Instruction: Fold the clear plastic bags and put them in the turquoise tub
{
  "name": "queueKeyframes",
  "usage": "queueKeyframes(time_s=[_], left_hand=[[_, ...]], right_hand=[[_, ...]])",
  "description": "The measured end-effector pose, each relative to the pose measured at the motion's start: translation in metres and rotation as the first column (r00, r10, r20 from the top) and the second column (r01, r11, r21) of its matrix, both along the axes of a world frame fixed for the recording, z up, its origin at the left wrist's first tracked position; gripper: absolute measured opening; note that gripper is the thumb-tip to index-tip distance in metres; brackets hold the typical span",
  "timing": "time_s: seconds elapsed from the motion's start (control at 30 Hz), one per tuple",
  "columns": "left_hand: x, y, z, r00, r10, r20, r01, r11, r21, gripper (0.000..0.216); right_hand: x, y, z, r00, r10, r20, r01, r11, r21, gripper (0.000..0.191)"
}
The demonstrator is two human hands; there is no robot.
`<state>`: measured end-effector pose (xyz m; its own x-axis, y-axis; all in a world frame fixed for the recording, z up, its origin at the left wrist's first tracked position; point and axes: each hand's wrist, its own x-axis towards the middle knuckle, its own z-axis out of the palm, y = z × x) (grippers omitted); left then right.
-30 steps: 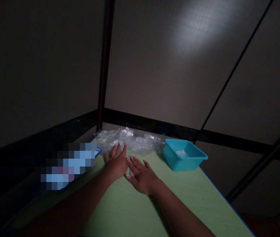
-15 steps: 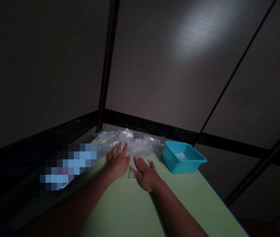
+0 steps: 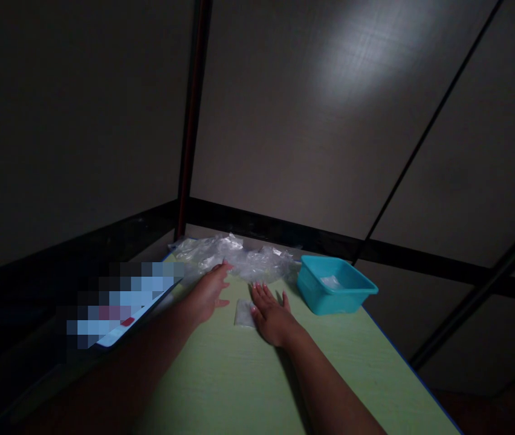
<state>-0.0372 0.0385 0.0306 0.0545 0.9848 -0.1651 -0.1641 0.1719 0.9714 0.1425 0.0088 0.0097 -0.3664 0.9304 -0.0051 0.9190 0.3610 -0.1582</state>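
On the green table [image 3: 225,374] lies a small, flat, clear plastic packet [image 3: 243,313]. My right hand [image 3: 272,317] rests palm down at the packet's right side, its thumb over the edge and its fingers stretched out. To the left, my left hand [image 3: 210,293] is turned on its side with the fingers apart, holding nothing. Just beyond both hands spreads a heap of crumpled clear plastic bags [image 3: 264,263]. A turquoise plastic basin [image 3: 336,296] stands right of my right hand, with a clear packet [image 3: 330,282] inside it.
At the left edge of the table is a lit screen [image 3: 126,326], mostly blurred out. Dark panelled walls [image 3: 285,133] meet in a corner behind the table. The table's blue right edge [image 3: 409,362] runs down past the basin.
My left hand has moved slightly left, away from the packet, and has rolled onto its side. My right hand stays nearly in place, and more of the packet shows.
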Motion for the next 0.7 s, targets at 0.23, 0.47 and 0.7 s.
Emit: queueKeyframes(time_s=[0.23, 0.47, 0.7], left_hand=[[-0.0001, -0.0026, 0.0057, 0.99, -0.076, 0.119, 0.092, 0.987, -0.132, 0.045], [0.0014, -0.0036, 0.0056, 0.986, -0.105, 0.132, 0.125, 0.981, -0.151, 0.047], [0.0022, -0.0029, 0.0022, 0.982, -0.114, 0.15, 0.137, 0.978, -0.155, 0.045]], right_hand=[[-0.0025, 0.0, 0.0012, 0.998, -0.018, 0.055, 0.019, 1.0, -0.025, 0.053], [-0.0022, 0.0003, 0.0, 0.998, -0.019, 0.057, 0.021, 0.999, -0.024, 0.053], [-0.0003, 0.0035, -0.0034, 0.999, -0.004, 0.043, 0.005, 1.0, -0.023, 0.054]])
